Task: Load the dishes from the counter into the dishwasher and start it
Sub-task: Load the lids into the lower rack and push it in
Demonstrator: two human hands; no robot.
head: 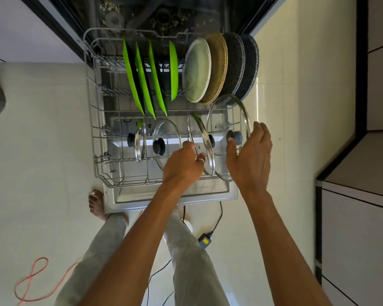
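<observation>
The dishwasher's lower rack (93,138) is pulled out over the open door. Several green plates (142,80) and round plates (197,69) stand on edge at the back. Glass lids stand in the front row: a small one (139,142), a second one (166,133), a third one (199,131) and a large one (226,115) at the right. My left hand (184,164) has curled fingers on the third lid's rim. The large lid is held by my right hand (250,155), thumb by its knob, fingers over the rim.
The open dishwasher door (173,198) lies flat in front of my legs, and my bare foot (96,204) is at its left corner. A red cord (31,281) and a black cable with an adapter (205,240) lie on the floor. A cabinet (352,195) stands at the right.
</observation>
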